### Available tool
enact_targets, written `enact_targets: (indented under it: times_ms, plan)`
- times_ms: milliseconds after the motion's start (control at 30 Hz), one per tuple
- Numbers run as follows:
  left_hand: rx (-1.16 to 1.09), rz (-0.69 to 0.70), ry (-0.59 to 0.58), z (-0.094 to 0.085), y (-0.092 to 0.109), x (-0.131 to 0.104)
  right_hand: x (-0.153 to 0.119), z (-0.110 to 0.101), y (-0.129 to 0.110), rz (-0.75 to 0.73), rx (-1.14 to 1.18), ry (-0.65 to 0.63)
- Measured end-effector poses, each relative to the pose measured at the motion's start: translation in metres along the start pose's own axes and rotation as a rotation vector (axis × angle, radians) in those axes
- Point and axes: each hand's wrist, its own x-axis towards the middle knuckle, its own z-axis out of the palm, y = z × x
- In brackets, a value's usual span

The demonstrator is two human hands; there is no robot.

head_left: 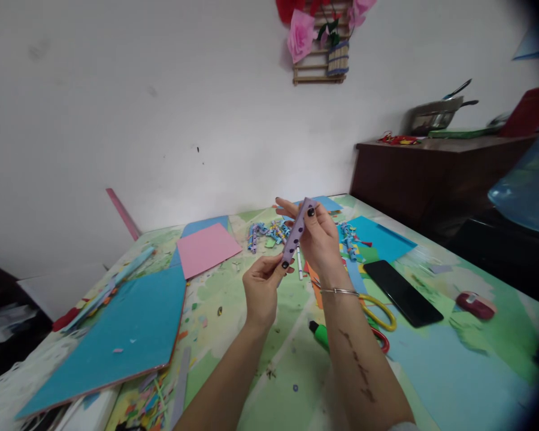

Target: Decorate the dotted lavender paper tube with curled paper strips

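Note:
Between both hands I hold a narrow purple paper strip point(294, 234) with dark dots, slanting up to the right above the table. My left hand point(264, 284) pinches its lower end between thumb and fingers. My right hand point(318, 236) grips the upper end, thumb on the dotted face, some fingers stretched out behind it. Beyond the strip lie small blue and purple paper pieces point(254, 238), partly hidden by my hands. Below my right forearm are yellow-handled scissors point(379, 311) and a green marker-like tube point(320, 335), both partly covered by the arm.
A pink sheet point(209, 248) and a large blue board point(126, 335) lie on the left. To the right are a black phone point(403, 293), a blue sheet point(381, 238) and a dark red object point(476, 305). Paper scraps point(150, 398) litter the front left. A wall stands behind.

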Motion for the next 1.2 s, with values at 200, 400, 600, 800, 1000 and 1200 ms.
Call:
enact_targets:
  times_ms: [200, 400, 600, 800, 1000, 1200]
  plan:
    - [-0.016, 0.002, 0.053, -0.002, -0.005, 0.001, 0.002, -0.008, -0.001, 0.07, -0.061, 0.051]
    - [0.022, -0.032, 0.03, 0.0, -0.005, -0.001, 0.005, -0.015, -0.001, 0.081, -0.038, 0.136]
    - [0.027, -0.101, -0.045, 0.001, -0.002, -0.002, 0.003, -0.002, 0.004, 0.101, 0.092, 0.179]
    - [0.003, -0.131, -0.09, -0.003, -0.003, 0.002, -0.001, 0.01, 0.007, 0.156, 0.144, 0.2]
    - [-0.023, -0.168, -0.139, -0.006, -0.003, 0.005, 0.0, 0.005, 0.007, 0.171, 0.19, 0.129]
    - [0.048, -0.142, -0.138, -0.009, 0.003, 0.006, 0.001, -0.003, 0.005, 0.257, 0.252, 0.016]
